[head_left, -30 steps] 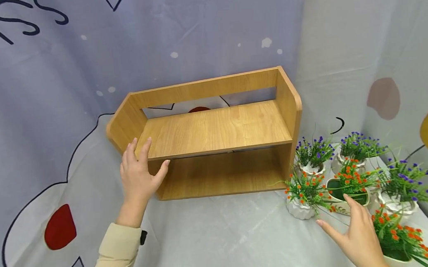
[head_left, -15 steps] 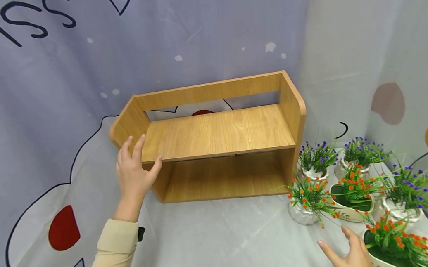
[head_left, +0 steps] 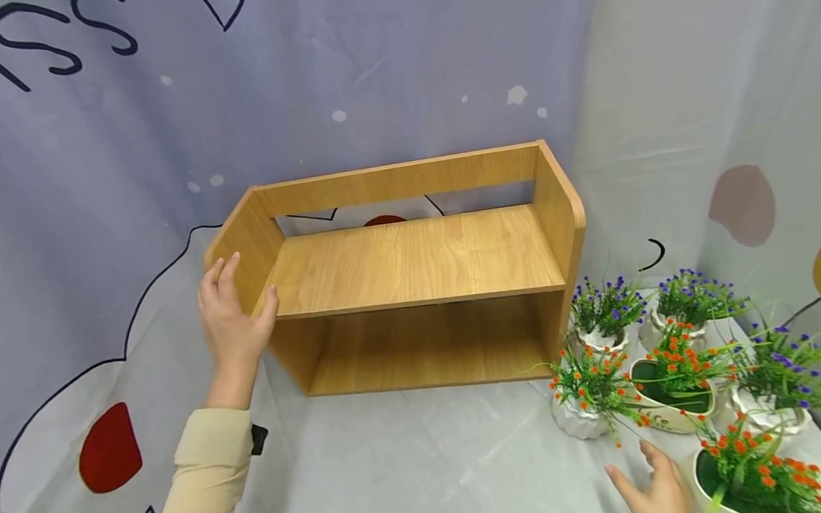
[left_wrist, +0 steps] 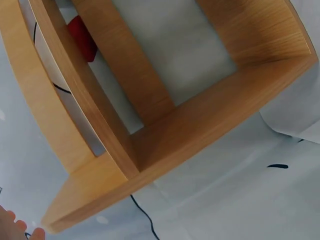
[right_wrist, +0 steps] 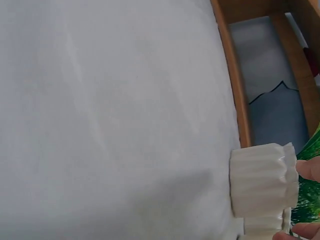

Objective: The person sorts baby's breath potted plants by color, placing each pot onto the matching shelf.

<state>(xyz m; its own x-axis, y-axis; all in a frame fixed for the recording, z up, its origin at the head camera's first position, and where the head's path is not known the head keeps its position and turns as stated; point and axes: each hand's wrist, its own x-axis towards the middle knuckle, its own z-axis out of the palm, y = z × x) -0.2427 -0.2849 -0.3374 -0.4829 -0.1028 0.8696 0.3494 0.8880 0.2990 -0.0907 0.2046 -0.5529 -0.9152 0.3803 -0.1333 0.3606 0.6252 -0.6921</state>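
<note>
My left hand (head_left: 232, 321) is raised with fingers spread beside the left end of a two-tier wooden shelf (head_left: 411, 260). It holds nothing. In the left wrist view its fingertips (left_wrist: 36, 234) show low in the corner, near the shelf's side panel (left_wrist: 95, 192); whether they touch it is unclear. My right hand (head_left: 657, 489), thumb and fingers apart, hovers at the lower right, left of an oval pot of orange flowers (head_left: 750, 467). In the right wrist view, its fingertips (right_wrist: 309, 169) appear by a white fluted pot (right_wrist: 262, 180); contact cannot be told.
Beyond the right hand stand an orange-flowered plant in a white pot (head_left: 581, 418), another oval pot (head_left: 672, 417) and several purple-flowered plants (head_left: 790, 369). A pale cloth (head_left: 425, 462) lies before the shelf. A printed curtain (head_left: 382, 60) hangs behind.
My left hand has shifted left along the shelf's end. The right hand has drawn back toward the front, away from over the flowerpots. The head view has tilted slightly.
</note>
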